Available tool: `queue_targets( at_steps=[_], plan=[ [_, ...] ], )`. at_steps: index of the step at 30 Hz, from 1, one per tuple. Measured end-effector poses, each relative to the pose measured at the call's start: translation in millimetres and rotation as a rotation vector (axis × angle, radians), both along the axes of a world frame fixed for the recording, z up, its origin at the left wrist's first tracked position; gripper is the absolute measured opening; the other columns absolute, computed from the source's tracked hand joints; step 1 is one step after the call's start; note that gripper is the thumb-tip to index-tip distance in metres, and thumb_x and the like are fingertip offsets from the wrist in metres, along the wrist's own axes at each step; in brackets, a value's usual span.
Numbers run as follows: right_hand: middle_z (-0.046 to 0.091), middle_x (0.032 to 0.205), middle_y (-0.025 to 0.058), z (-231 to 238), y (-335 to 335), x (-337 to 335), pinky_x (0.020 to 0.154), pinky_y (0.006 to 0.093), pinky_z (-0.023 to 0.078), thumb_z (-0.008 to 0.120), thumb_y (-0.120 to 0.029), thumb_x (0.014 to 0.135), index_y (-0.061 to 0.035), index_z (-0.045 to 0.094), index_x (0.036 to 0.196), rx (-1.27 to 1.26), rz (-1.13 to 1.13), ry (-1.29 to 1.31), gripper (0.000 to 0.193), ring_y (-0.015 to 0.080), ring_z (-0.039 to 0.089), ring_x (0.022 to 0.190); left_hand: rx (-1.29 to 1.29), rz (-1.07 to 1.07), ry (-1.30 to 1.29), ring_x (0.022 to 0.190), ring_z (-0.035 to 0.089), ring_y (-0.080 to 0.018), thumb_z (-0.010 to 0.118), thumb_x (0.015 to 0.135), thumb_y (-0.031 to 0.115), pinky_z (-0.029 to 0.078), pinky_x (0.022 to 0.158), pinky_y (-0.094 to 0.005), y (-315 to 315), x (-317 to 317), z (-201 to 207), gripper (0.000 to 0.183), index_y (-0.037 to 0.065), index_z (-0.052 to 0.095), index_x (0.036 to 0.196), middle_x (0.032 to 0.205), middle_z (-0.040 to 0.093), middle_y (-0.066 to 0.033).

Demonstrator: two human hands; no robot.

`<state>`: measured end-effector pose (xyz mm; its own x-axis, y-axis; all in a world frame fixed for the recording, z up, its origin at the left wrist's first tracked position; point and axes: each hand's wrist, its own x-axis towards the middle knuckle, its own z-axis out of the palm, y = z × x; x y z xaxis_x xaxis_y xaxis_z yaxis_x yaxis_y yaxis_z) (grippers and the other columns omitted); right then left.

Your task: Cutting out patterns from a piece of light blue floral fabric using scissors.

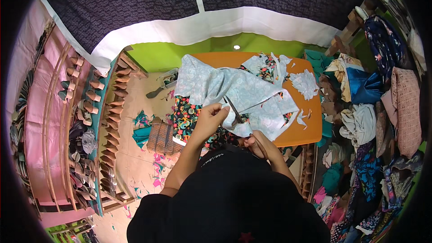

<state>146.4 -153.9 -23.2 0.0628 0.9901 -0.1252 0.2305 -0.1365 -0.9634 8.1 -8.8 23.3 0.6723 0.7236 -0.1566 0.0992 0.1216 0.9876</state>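
A pale-backed floral fabric (234, 83) lies spread over an orange table (310, 126), its dark flowered side showing at the left and near edges. My left hand (213, 118) is closed in a pinch on a small whitish piece of this fabric near the table's front. Close beside it are the dark blades of a pair of scissors (235, 111), pointing away from me. My right hand (261, 145) is closed round the scissors' handles, just over the near edge. Part of the blades is hidden by the small piece.
Fabric scraps (304, 84) lie on the table's right side. Shoe lasts (112, 130) line a wooden rack at left. Heaped cloths (360, 123) crowd the right side. A brown patterned bag-like item (162, 137) and coloured scraps (158, 166) lie on the floor. A dark patterned curtain (148, 9) hangs ahead.
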Motion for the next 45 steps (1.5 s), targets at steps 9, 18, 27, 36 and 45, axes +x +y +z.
queue_targets(
  at_steps=[9, 18, 27, 36, 45],
  plan=[
    [0.038, 0.058, -0.003, 11.0, -5.7, -3.8, 0.046, 0.0222, 0.033, 0.038, -0.081, 0.055, -0.0028, 0.047, 0.08, -0.218, -0.01, 0.252, 0.083, 0.0079, 0.034, 0.051, 0.02, -0.021, 0.117, 0.048, 0.04, -0.0021, 0.062, 0.077, 0.017, 0.028, 0.043, -0.0183, 1.8, -2.0, 3.3, 0.02, 0.0, 0.059, 0.068, 0.056, 0.051, 0.0025],
    [0.044, 0.066, -0.0008, 26.5, -3.8, -2.2, 0.046, 0.02, 0.034, 0.033, -0.082, 0.051, 0.0013, 0.043, 0.098, -0.159, 0.044, 0.321, 0.096, 0.0067, 0.04, 0.053, 0.033, -0.033, 0.109, 0.047, 0.037, -0.0014, 0.064, 0.075, 0.02, 0.025, 0.042, -0.0189, 0.0, -1.6, -2.0, 0.022, 0.0, 0.059, 0.066, 0.054, 0.05, 0.0037],
    [0.042, 0.059, -0.0003, -10.9, -2.9, 5.5, 0.045, 0.02, 0.033, 0.045, -0.04, 0.081, -0.0041, 0.049, 0.079, 0.002, 0.049, 0.063, 0.037, 0.0066, 0.039, 0.051, 0.045, -0.009, 0.131, 0.047, 0.037, -0.0012, 0.064, 0.075, 0.02, 0.025, 0.042, -0.0187, 2.6, -1.6, -0.8, 0.021, 0.0, 0.06, 0.067, 0.055, 0.051, 0.0038],
    [0.049, 0.057, 0.0178, 17.2, 0.0, -0.6, 0.05, 0.0353, 0.037, 0.048, -0.017, 0.077, 0.0033, 0.048, 0.067, -0.065, -0.038, 0.084, 0.023, 0.032, 0.048, 0.053, 0.08, -0.023, 0.135, 0.046, 0.034, -0.0022, 0.064, 0.074, 0.021, 0.023, 0.041, -0.0202, 0.2, 1.1, 8.5, 0.026, 0.001, 0.057, 0.06, 0.05, 0.044, 0.0044],
    [0.05, 0.063, 0.008, -11.3, -4.0, 15.3, 0.051, 0.0286, 0.038, 0.035, -0.064, 0.077, 0.0018, 0.052, 0.083, -0.023, 0.141, -0.116, 0.068, 0.0149, 0.047, 0.055, -0.024, -0.025, 0.117, 0.045, 0.031, -0.002, 0.065, 0.073, 0.021, 0.021, 0.041, -0.0207, 3.2, -0.5, 4.4, 0.032, 0.004, 0.049, 0.051, 0.047, 0.039, 0.0054]
  ],
)
